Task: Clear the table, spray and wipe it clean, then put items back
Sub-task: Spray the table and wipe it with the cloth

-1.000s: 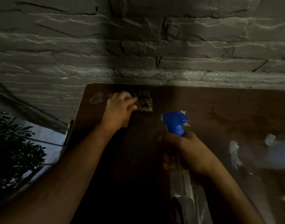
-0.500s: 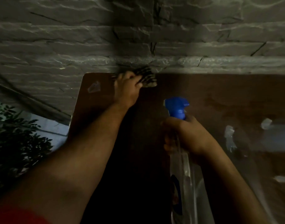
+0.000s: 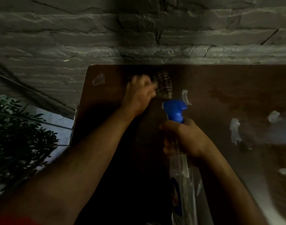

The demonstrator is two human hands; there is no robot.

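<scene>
left fingers [image 3: 144, 82] bunching cloth [image 3: 164, 84], right fingers [image 3: 167, 142] gripping spray bottle [image 3: 176, 111]

cloth [image 3: 163, 85] on table [image 3: 220, 88], bottle [image 3: 183, 176] right of it

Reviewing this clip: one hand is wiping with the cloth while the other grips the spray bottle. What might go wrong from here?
The left hand rubs the checked cloth near the table's far edge by the stone wall; a long stroke might scrape knuckles there. The right hand holds the spray bottle close beside the wiping arm, so they may bump. In the dim light, damp patches could get missed.
</scene>
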